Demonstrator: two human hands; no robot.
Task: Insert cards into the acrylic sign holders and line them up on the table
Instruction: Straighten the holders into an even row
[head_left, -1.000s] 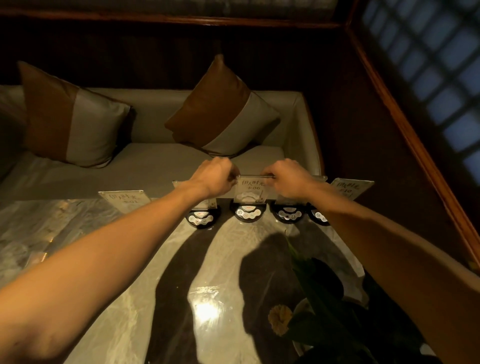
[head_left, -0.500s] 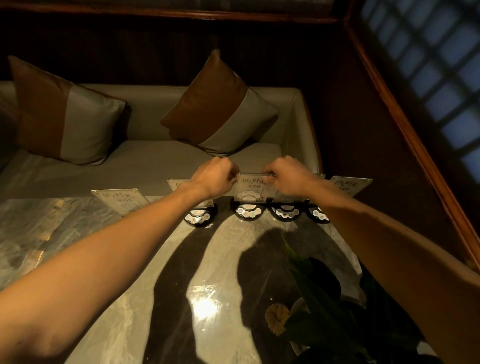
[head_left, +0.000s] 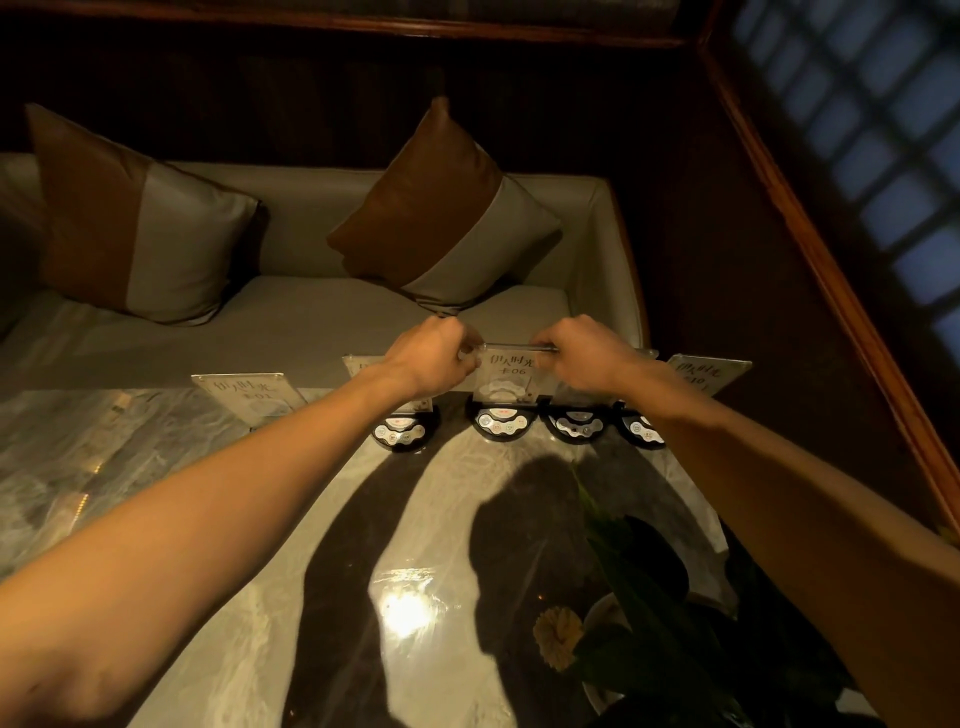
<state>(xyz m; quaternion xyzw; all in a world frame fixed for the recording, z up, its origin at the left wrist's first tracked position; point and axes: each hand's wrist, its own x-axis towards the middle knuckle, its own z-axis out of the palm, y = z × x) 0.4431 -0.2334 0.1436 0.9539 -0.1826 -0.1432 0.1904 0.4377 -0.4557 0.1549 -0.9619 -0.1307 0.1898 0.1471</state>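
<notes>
A row of acrylic sign holders on black round bases stands along the far edge of the marble table (head_left: 260, 519). My left hand (head_left: 434, 356) and my right hand (head_left: 587, 356) pinch the two top corners of the middle sign holder (head_left: 506, 376), which shows a white handwritten card above its base (head_left: 501, 422). Another holder (head_left: 361, 366) is half hidden behind my left wrist, over its base (head_left: 402, 431). A carded holder (head_left: 249, 392) stands apart at the left, and one more (head_left: 701, 374) at the far right.
Two more black bases (head_left: 576, 426) (head_left: 641, 428) sit under my right wrist. A plant with a yellow flower (head_left: 558, 634) fills the near right of the table. Behind the table runs a grey sofa (head_left: 311, 322) with two brown-and-grey cushions (head_left: 441, 218). A wooden wall frame closes the right.
Both hands stay on the top corners of the middle holder; only the view has shifted slightly.
</notes>
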